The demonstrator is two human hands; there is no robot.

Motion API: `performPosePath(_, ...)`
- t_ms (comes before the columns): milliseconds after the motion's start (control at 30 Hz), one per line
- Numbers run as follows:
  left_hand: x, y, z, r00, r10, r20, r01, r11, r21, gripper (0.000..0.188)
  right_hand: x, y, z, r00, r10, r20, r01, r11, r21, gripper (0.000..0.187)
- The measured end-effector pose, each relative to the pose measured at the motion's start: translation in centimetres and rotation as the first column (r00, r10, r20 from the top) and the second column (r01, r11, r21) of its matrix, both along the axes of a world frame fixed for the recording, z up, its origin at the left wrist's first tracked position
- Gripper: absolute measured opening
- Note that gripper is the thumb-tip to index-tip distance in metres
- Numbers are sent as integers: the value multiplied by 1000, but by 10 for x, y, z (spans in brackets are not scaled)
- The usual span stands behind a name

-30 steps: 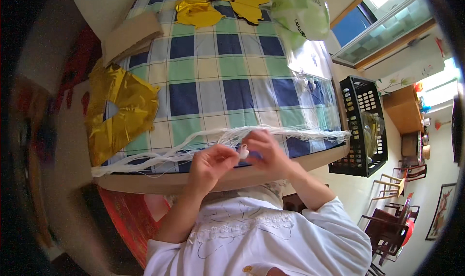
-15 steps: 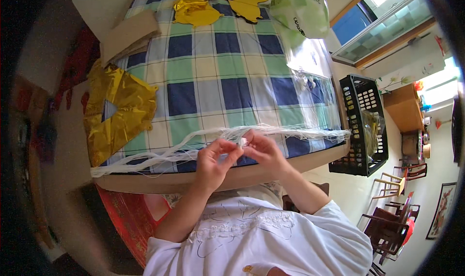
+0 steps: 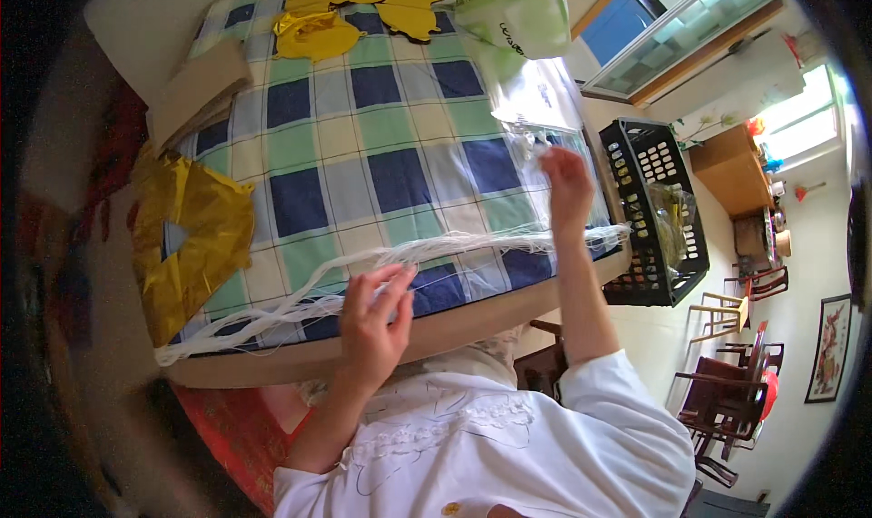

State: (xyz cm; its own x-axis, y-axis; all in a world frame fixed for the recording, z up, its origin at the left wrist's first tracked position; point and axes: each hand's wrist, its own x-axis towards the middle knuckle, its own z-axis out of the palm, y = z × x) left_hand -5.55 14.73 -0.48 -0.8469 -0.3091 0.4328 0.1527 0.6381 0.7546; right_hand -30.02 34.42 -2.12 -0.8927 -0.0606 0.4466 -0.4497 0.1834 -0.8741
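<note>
A long bundle of white strings [image 3: 463, 245] runs across the near side of the bed [image 3: 336, 141], which has a checked cover. My left hand [image 3: 375, 323] is just in front of the strings, its fingers stretched and apart, with nothing visible in them. Reaching past the bundle at the right, my right hand [image 3: 569, 191] has its fingertips drawn together beside small white pieces [image 3: 530, 144] by a shiny clear plastic sheet [image 3: 540, 100]. What those fingertips hold, if anything, is too small to make out.
Gold foil [image 3: 213, 214] and folded cardboard [image 3: 202, 91] lie at the left of the bed. Yellow-gold foil shapes [image 3: 318, 34] and a green-white plastic bag [image 3: 513, 14] are at the far side. A black crate [image 3: 649, 150] stands against the right edge.
My hands, together over the strings at a small white piece before, have parted. The right reached away to the small white pieces; the left opened and stayed near the strings. The view has shifted.
</note>
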Motion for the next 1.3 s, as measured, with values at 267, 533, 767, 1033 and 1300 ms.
performPosePath(267,11,-15,2,996,80,51,-81,996,31,17,-117,56,-48,994,-86,73,40,872,487,14)
performPosePath(533,11,-18,2,996,62,59,-64,997,33,15,-132,44,-53,995,-96,20,63,785,616,19)
performPosePath(767,8,-17,-5,995,20,95,-24,999,42,14,-125,65,-40,989,-131,-67,147,834,531,16)
performPosePath(1033,9,-17,-5,993,-14,121,9,999,42,15,-78,19,-14,980,58,-193,90,730,678,13)
performPosePath(1300,14,-16,-7,993,-3,115,0,1000,27,17,-118,4,-5,994,-39,105,-82,385,919,16)
